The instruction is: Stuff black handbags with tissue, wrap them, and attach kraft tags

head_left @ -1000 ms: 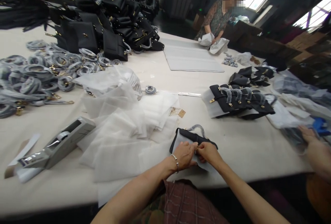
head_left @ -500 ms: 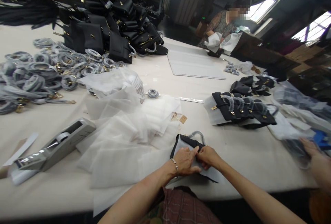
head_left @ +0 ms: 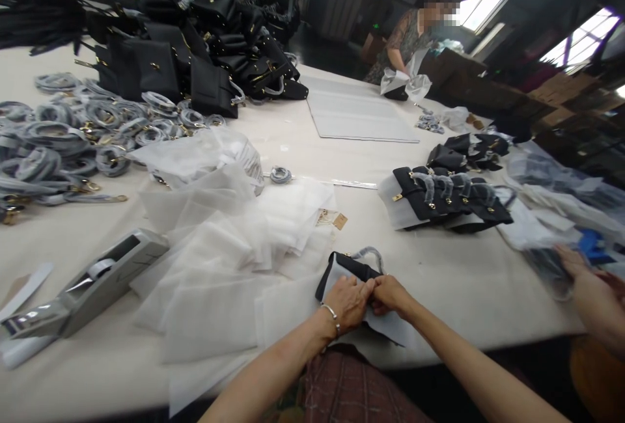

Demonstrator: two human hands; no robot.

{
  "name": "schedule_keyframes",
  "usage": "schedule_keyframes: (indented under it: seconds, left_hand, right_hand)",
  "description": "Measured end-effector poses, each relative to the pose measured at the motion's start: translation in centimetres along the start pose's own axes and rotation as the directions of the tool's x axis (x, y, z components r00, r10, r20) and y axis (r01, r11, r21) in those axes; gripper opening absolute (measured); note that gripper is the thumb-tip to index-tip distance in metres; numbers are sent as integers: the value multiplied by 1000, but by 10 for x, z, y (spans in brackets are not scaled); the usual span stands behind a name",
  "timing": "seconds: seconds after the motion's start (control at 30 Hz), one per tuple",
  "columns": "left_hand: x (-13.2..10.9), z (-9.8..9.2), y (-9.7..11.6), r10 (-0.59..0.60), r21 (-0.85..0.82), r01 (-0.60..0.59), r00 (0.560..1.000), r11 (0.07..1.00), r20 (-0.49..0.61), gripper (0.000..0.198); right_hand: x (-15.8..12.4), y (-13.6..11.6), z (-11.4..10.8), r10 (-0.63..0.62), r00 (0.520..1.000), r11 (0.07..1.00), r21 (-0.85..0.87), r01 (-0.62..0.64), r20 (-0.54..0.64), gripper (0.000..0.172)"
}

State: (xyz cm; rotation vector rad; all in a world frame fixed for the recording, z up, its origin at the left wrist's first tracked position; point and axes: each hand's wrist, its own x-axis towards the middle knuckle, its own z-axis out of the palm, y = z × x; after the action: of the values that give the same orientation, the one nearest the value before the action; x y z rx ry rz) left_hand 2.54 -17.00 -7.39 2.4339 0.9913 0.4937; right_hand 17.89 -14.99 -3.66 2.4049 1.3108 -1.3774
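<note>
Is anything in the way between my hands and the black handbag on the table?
Only a white foam sheet, lying over the black handbag beneath your left hand and right hand. Nothing else visible stands between them.

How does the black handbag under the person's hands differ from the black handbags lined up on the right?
The handbag lies alone, partly covered by a white foam sheet, under the left hand and right hand; the row of handbags overlaps, fronts showing, untouched. Both have grey-wrapped handles.
</note>
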Motion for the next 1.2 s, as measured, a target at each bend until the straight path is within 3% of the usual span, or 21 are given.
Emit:
schedule_keyframes:
  seconds: [0.13, 0.23, 0.4, 0.5, 0.53, 0.6, 0.67, 0.73, 0.8, 0.87, 0.9, 0.97, 1.03, 1.1, 1.2]
  left_hand:
    - [-1, 2, -2, -23, -11, 23, 1000, 1000, 10, 56]
    - [-3, 0, -4, -16, -23, 16, 1000, 1000, 6, 53]
    - [-11, -4, -10, 55, -29, -55, 999, 998, 0, 39]
    - [-30, -2, -18, 155, 82, -151, 987, 985, -43, 44]
    - [-39, -1, -23, 187, 122, -180, 981, 976, -43, 50]
    - [-58, 0, -31, 234, 167, -228, 972, 959, -12, 61]
    - [-72, 1, -37, 258, 172, -259, 966, 951, 28, 66]
    - [-80, 2, -40, 246, 167, -251, 968, 953, 52, 69]
    - [-81, 4, -40, 215, 166, -223, 974, 961, 67, 71]
    - [-80, 5, -38, 174, 170, -186, 981, 968, 80, 71]
    - [-80, 5, -37, 164, 169, -178, 982, 969, 92, 72]
    - [-82, 5, -37, 161, 162, -177, 981, 971, 110, 73]
    - [-87, 4, -38, 178, 153, -193, 978, 969, 109, 73]
    - [-92, -3, -39, 209, 147, -216, 976, 965, 65, 69]
    - [-90, -21, -38, 217, 129, -202, 969, 971, -114, 57]
  right_hand:
    - [-1, 7, -6, -144, 988, 989, -19, 145, 57, 10]
    - [-8, 13, -9, -309, 951, 947, -85, 309, 16, 7]
    - [-21, 31, 5, -538, 828, 841, -178, 512, -159, 22]
    - [-24, 42, 16, -610, 737, 789, -144, 597, -291, 31]
    - [-24, 45, 16, -614, 732, 784, -118, 610, -294, 31]
    - [-22, 45, 8, -550, 794, 827, -35, 561, -259, 32]
    - [-14, 42, -10, -445, 843, 880, 28, 475, -303, 36]
    - [1, 36, -33, -362, 804, 906, 24, 422, -471, 41]
    - [23, 27, -52, -317, 778, 924, 10, 383, -543, 57]
    - [45, 18, -61, -280, 847, 939, 54, 339, -451, 73]
    - [54, 13, -61, -276, 887, 940, 87, 329, -371, 72]
    - [63, 4, -55, -321, 918, 925, 128, 357, -234, 50]
    - [61, -3, -49, -383, 909, 903, 142, 406, -163, 27]
    - [49, -4, -49, -433, 887, 879, 144, 456, -163, 19]
    - [22, 2, -64, -525, 823, 822, 121, 556, -217, 15]
